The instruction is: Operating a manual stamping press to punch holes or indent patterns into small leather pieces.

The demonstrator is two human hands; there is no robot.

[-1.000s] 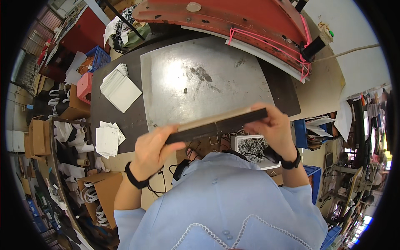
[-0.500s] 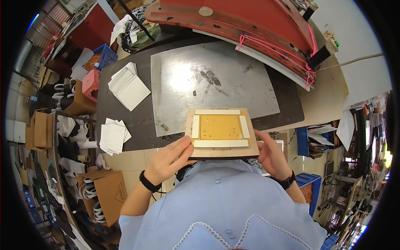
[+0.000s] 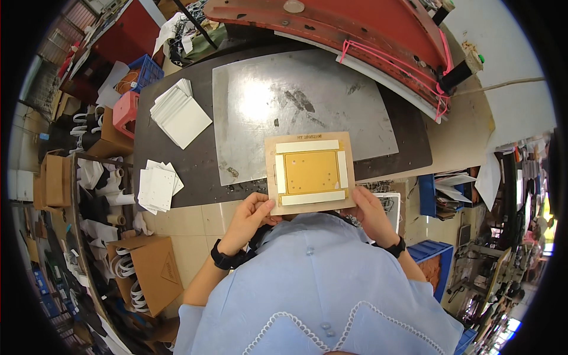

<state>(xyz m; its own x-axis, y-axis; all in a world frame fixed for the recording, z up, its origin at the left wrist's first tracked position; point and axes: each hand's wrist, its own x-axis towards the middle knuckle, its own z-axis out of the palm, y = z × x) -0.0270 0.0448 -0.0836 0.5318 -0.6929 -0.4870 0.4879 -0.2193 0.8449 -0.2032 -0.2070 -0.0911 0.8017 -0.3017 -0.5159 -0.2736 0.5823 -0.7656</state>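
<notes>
The bare left hand [image 3: 248, 221] pinches the near left corner of a flat, nearly square tan board [image 3: 311, 180]; the bare right hand [image 3: 375, 219] clasps its near right corner, fingertips partly hidden. The board likely handles stiff and fairly light (weight is a guess), best held by its plain margins, off the white strips [image 3: 313, 198]. Its rectangular yellow panel [image 3: 311, 168] runs longest left–right; printing lines the far edge, partly covering the smooth grey metal sheet [image 3: 319, 89] beyond.
</notes>
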